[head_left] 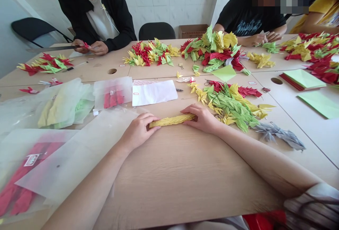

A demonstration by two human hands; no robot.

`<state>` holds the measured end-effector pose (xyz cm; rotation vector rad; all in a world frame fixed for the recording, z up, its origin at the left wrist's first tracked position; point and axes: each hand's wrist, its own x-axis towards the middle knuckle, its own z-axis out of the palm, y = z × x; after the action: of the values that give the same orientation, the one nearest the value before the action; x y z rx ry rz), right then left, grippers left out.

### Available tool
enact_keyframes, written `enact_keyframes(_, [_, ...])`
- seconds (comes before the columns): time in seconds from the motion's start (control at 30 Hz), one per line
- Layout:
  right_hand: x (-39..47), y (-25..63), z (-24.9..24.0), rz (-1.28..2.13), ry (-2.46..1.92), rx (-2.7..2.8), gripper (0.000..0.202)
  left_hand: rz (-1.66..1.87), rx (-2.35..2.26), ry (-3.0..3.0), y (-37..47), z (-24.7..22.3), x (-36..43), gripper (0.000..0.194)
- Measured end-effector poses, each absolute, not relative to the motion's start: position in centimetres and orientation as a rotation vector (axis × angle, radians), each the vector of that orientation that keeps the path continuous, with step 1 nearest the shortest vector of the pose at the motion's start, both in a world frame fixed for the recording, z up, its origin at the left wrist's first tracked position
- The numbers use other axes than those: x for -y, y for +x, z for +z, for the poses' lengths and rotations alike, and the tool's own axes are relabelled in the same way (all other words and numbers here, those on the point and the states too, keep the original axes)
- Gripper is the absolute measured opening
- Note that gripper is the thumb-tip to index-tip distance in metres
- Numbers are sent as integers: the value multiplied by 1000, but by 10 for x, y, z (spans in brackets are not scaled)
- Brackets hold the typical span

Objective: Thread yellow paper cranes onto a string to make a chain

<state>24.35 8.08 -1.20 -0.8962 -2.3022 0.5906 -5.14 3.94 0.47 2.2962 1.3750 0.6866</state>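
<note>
A long yellow stack of folded paper pieces (172,120), nested one into another, lies level between my two hands just above or on the table. My left hand (139,129) pinches its left end between thumb and fingers. At the other end, my right hand (202,117) grips it the same way. Just right of my right hand is a heap of green folded paper strands (230,104), with yellow and red folded paper among them. Behind my hands lies a white sheet of paper (155,94) with red printed boxes at its top.
Translucent bags (87,149) with red, yellow and green folded paper cover the table's left side. Grey ties (282,134) lie at right, near green paper sheets (319,103). Coloured paper piles (150,52) line the far side, where a person in a black jacket (119,18) and others sit.
</note>
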Motion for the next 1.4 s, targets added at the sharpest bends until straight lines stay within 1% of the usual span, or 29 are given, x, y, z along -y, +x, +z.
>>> enact_keyframes(0.07, [-80, 242, -12, 649, -919, 2315, 36, 695, -1375, 2305, -49, 3, -39, 25])
enact_keyframes(0.2, [-76, 238, -8, 696, -932, 2348, 23, 701, -1358, 2315, -45, 2, -39, 23])
enact_keyframes(0.27, [-74, 236, -5, 682, -957, 2362, 20, 703, -1354, 2316, -44, 2, -40, 22])
enact_keyframes(0.33, [-72, 234, -4, 672, -978, 2369, 21, 706, -1357, 2316, -43, 2, -41, 22])
enact_keyframes(0.5, [-72, 228, -9, 676, -992, 2348, 38, 704, -1364, 2316, -41, 2, -41, 22])
enact_keyframes(0.7, [-76, 226, -15, 717, -966, 2322, 26, 708, -1357, 2262, -39, 1, -42, 22])
enact_keyframes(0.9, [-74, 225, -13, 724, -920, 2308, 21, 724, -1347, 2268, -40, -2, -44, 24])
enact_keyframes(1.33, [-73, 225, -15, 704, -914, 2306, 19, 716, -1338, 2290, -38, 0, -42, 20])
enact_keyframes(1.4, [-72, 225, -15, 659, -905, 2315, 20, 748, -1329, 2347, -37, 1, -41, 19])
